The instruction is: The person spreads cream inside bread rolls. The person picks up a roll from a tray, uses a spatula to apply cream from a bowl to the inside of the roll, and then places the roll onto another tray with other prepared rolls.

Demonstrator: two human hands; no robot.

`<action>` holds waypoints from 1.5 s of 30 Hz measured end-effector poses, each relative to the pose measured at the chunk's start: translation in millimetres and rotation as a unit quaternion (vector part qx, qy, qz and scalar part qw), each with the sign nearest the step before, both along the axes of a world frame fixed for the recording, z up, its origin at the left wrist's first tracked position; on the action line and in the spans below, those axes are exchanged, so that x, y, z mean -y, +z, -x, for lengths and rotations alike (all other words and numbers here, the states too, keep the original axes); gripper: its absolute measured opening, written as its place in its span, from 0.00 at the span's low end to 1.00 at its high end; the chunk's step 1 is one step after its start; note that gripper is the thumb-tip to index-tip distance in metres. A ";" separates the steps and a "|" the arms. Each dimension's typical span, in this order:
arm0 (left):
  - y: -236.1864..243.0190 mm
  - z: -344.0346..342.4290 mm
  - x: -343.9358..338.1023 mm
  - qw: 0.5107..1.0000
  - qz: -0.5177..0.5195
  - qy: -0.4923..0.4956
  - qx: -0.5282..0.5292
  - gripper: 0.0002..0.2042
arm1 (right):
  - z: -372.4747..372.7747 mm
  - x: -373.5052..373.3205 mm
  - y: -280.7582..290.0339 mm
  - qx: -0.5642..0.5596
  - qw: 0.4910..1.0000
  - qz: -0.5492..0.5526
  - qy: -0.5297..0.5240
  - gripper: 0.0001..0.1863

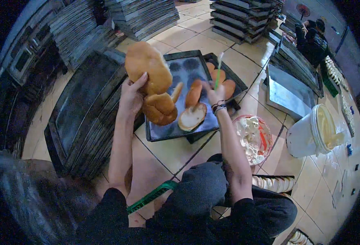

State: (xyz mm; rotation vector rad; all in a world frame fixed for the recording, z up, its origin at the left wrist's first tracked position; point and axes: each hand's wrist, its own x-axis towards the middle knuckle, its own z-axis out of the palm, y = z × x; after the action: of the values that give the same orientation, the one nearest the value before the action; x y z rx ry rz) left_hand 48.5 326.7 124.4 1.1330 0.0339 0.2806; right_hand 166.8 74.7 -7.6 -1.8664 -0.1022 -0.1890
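My left hand (131,93) is closed on a cluster of golden-brown bread buns (149,67), lifted over the left side of a dark baking tray (155,132). A slim green tool (218,77) with a whitish tip stands upright in my right hand (216,97), which is partly smeared by motion. The fingers of that hand reach toward a long brown bun (194,94) on the tray. Just below that bun lies a split bun (192,117), its pale cut face up. More brown buns (228,89) sit on another tray beyond my right hand.
Right of my forearm stands a round tub of white cream (249,141). Farther right are a white bucket (310,134) and an empty metal tray (290,92). Stacked dark trays (86,110) rise at the left. Filled buns (274,183) lie by my leg. A person (312,41) sits far right.
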 end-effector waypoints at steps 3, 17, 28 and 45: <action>7.1 -13.4 12.0 0.999 0.022 -0.046 0.013 0.17 | 3.0 -19.1 -5.5 0.129 0.966 -0.206 0.084 0.19; 18.4 -48.9 6.6 0.950 0.078 0.256 0.163 0.14 | 19.5 -35.3 4.6 -0.111 0.939 -0.324 0.002 0.20; 37.6 -81.1 37.5 0.945 0.061 0.269 0.175 0.18 | -11.6 25.6 -69.9 0.007 0.942 0.195 -0.272 0.26; 32.4 -60.3 47.8 0.973 0.086 0.120 0.176 0.17 | 5.7 -28.5 16.4 0.102 0.987 -0.122 0.028 0.19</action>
State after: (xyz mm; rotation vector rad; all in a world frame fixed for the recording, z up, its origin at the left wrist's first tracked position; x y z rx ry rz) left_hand 108.8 278.9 156.8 0.8932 -0.1162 0.6792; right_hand 161.2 103.2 8.9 -1.5952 -0.2617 -0.3390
